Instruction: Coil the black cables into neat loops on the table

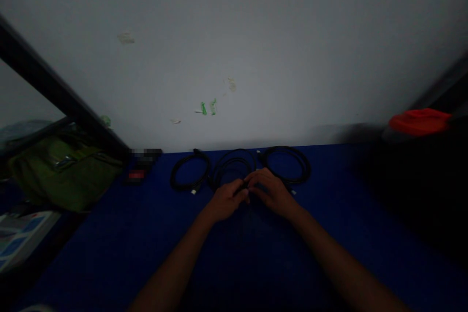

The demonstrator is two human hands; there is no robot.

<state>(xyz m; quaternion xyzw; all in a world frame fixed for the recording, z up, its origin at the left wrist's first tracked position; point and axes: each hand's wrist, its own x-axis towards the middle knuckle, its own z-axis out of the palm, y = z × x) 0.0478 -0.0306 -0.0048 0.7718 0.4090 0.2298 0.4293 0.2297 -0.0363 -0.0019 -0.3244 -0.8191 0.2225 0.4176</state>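
Three coiled black cables lie in a row on the blue table surface [241, 253]. Both hands are at the front of the middle cable [235, 160]. My left hand [227, 200] is closed on that cable, thumb and fingers pinching it. Close against it, my right hand [269, 190] also pinches the cable, its fingertips almost meeting the left ones. The pinched part is mostly hidden by the fingers. To the left rests another coiled cable [172, 175] with a light metal plug toward me. A third coiled cable [307, 168] lies beyond my right hand, its plug ends showing.
A pale wall [292, 58] with tape scraps rises behind the table. At far left are a green bag [69, 175] and a dark frame bar [66, 78]. A blurred small item [144, 165] lies back left. An orange-red object [420, 122] and a dark mass stand right.
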